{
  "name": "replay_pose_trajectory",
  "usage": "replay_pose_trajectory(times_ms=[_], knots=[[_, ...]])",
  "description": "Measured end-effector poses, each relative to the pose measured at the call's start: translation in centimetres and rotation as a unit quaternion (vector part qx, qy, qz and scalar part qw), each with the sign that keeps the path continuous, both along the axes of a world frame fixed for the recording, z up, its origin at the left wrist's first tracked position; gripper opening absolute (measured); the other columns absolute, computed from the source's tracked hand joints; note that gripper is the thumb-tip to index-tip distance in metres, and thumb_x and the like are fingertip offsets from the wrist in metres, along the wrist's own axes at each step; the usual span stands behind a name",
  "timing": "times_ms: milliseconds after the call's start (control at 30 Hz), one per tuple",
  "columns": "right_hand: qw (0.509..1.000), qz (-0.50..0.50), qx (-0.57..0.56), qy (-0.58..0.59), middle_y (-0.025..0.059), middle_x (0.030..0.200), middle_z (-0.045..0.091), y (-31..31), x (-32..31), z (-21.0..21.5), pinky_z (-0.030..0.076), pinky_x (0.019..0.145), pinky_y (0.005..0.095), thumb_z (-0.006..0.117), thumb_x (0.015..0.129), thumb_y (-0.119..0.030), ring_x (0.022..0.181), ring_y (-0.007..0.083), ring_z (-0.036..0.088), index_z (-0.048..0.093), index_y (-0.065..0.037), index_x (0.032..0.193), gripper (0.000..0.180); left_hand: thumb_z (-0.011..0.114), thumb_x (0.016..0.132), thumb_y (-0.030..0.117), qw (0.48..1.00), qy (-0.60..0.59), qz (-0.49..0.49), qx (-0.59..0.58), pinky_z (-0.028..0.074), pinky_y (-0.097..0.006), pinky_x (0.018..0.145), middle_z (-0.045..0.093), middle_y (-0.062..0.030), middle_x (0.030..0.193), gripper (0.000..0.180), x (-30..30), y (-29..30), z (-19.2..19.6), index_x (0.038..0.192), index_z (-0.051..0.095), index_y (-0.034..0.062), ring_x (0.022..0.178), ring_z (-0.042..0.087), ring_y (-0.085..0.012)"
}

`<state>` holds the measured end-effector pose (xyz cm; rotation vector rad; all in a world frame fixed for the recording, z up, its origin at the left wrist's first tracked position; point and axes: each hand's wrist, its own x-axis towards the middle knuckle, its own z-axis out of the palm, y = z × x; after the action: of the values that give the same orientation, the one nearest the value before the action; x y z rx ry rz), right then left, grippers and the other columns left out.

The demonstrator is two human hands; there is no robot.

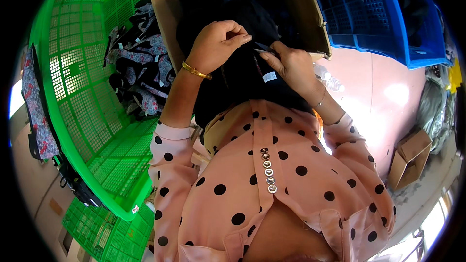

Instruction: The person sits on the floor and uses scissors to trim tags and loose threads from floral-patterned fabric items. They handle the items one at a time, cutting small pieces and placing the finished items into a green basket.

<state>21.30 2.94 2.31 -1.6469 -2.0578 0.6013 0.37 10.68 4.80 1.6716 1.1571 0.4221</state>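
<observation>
A black cloth piece [238,75] lies across my lap and runs up into the cardboard box. A white label [269,76] shows on it, below my right hand. My left hand [219,43], with a gold bangle at the wrist, hovers over the cloth. Its thumb and forefinger are pinched together; whatever is between them is too small to make out. My right hand [295,68] grips a pair of thread snips [262,47], their points turned toward my left fingertips. The two blades look slightly apart, and the palm hides the rest of the tool.
An open cardboard box [162,12] with dark cloth stands ahead. On the left, a green plastic crate [77,87] holds several floral and black pieces [145,56]. Blue crates [359,9] stand at the far right, clear plastic bottles [332,81] beside my right wrist, a small carton [410,157] farther right.
</observation>
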Motion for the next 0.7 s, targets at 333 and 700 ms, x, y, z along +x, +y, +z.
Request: replay_pose_trajectory(times_ms=[333,700], knots=[[0.999,0.02,0.037,-0.032,0.0107,0.052,0.056,1.0,-1.6,-0.3,0.047,0.044,0.0353,0.061,0.088,-0.047,0.047,0.0299,0.058,0.061,-0.009,0.073,0.041,0.068,0.087,0.015,0.999,-0.037,0.008,-0.003,0.042,-0.021,0.06,0.06,-0.0009,0.073,0.017,-0.1,-0.4,-0.3,0.089,0.066,-0.0014,0.066,0.051,-0.0053],[0.973,-0.055,-0.102,0.198,0.0075,0.054,0.055,4.6,-1.8,0.2,0.045,0.054,0.0286,0.059,0.089,-0.053,0.05,0.0168,0.055,0.063,0.001,0.088,0.054,0.057,0.095,0.009,0.939,-0.172,0.251,0.162,0.046,-0.03,0.098,0.053,-0.0136,0.133,0.039,-3.6,-0.7,-0.8,0.132,0.049,-0.0022,0.122,0.052,-0.0211]])
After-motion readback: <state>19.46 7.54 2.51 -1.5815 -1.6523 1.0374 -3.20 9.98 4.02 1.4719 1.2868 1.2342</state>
